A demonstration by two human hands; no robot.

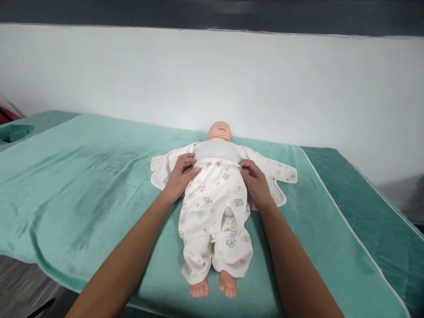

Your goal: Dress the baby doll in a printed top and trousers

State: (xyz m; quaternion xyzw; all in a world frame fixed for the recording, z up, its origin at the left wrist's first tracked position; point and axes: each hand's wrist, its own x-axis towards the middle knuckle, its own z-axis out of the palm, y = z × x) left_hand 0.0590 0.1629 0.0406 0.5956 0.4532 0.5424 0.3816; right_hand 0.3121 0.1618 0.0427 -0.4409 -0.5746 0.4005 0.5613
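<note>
A baby doll (pixel 220 131) lies on its back, head toward the wall and bare feet (pixel 228 283) toward me. It wears white baby pants (pixel 208 198) printed with small green animal faces, pulled up over its belly. The grey-white torso (pixel 217 149) shows above the waistband. A white baby jacket (pixel 274 168) lies spread open beneath the doll, sleeves out to both sides. My left hand (pixel 183 174) is closed at the left end of the waistband, thumb on the cloth. On the opposite side my right hand (pixel 255 179) grips the waistband with bent fingers, their tips partly hidden.
A light green blanket (pixel 99 185) covers the padded table, with some wrinkles on the left. Darker green cover (pixel 364 198) shows along the right. The white wall (pixel 212 75) stands right behind the doll's head. An oval hole (pixel 15 132) opens in the table at far left.
</note>
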